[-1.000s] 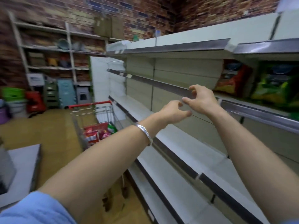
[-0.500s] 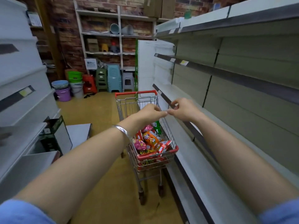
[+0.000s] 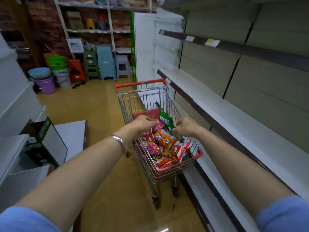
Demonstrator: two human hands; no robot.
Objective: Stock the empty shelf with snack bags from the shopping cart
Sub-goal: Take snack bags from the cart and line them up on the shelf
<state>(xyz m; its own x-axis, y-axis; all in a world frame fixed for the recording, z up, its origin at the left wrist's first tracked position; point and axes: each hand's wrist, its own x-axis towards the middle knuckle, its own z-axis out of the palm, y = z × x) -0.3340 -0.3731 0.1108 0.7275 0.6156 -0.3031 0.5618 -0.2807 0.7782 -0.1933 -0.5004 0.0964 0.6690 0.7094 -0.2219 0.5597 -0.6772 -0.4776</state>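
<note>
At far left, stacked plastic buckets in purple, blue and green (image 3: 48, 76) are seen against the brick wall, with stacked plastic stools (image 3: 100, 62) beside them. Further right, the left hand (image 3: 142, 122), with a silver bangle (image 3: 119, 142) on its wrist, is stretched over the wire shopping cart with red trim (image 3: 160, 131); its fingers are curled downward at a pink snack bag (image 3: 158, 125), though whether the bag is gripped cannot be told. An orange snack bag (image 3: 164, 139) lies below and between the two hands. The right hand (image 3: 188, 127) is held over the cart with fingers loosely spread, nothing grasped, its fingertips just beside a green snack bag (image 3: 166, 121). At right, the long white metal shelf (image 3: 234, 118) is seen bare.
</note>
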